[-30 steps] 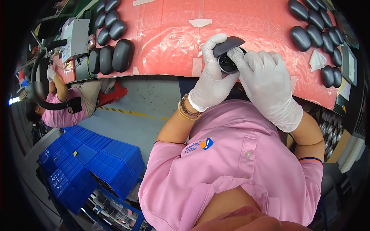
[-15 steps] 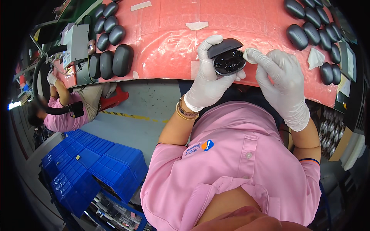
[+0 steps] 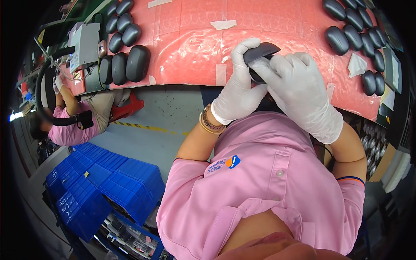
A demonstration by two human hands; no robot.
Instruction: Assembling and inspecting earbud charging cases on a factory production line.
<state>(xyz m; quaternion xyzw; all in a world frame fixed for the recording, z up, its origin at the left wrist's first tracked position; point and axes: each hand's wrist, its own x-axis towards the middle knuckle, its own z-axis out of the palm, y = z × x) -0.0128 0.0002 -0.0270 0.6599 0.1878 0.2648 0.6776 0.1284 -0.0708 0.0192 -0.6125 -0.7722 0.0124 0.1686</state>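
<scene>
Case point(image 3: 262, 51), one, open, at the near edge of the worktop point(image 3: 186, 47): clamped by the fingers of your left hand point(image 3: 239, 89), long axis roughly left to right, your right hand point(image 3: 301, 89) equally near, fingers over its opening, pinch impossible to tell.

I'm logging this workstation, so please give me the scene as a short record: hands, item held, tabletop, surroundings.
Left hand: white-gloved, gripping the open case
Right hand: white-gloved, fingers at the case's opening
Item held: dark, lid raised; inside mostly hidden by the right hand
Tabletop: red-covered table
Table left: group of dark cases
Table right: more dark cases, crumpled white cloth or paper
Surroundings: blue crates, co-worker at far left
</scene>
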